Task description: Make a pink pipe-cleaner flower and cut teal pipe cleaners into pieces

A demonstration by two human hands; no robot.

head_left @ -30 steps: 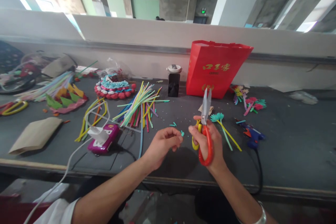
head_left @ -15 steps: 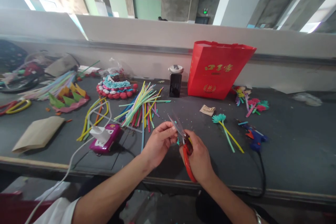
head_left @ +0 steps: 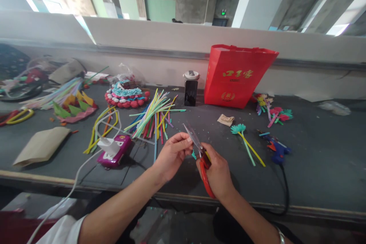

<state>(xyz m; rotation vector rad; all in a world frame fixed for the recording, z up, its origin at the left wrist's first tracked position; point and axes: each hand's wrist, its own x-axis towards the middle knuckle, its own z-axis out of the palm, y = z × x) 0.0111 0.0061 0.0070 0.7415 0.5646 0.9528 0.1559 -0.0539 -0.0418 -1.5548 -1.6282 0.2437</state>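
My right hand (head_left: 219, 171) is wrapped round the red handles of a pair of scissors (head_left: 206, 183). The blades point up and left, close to the fingertips of my left hand (head_left: 175, 156). Those fingers are pinched together, and whatever is between them is too small to make out. A small teal piece (head_left: 193, 154) shows just below, between the two hands; whether it is held or lies on the table cannot be told. To the right lies a teal paper flower (head_left: 238, 129) with pale green and yellow stems.
Coloured strips (head_left: 154, 116) lie heaped left of centre, behind a purple power socket (head_left: 116, 151) with a white plug and cable. A red bag (head_left: 237, 80) and a phone (head_left: 191, 93) stand at the back. At right are a blue glue gun (head_left: 278, 150) and small flowers (head_left: 281, 115).
The scissor blades have drawn closer together, and a bit more of the teal piece shows below the left fingertips. Both hands stay in nearly the same place.
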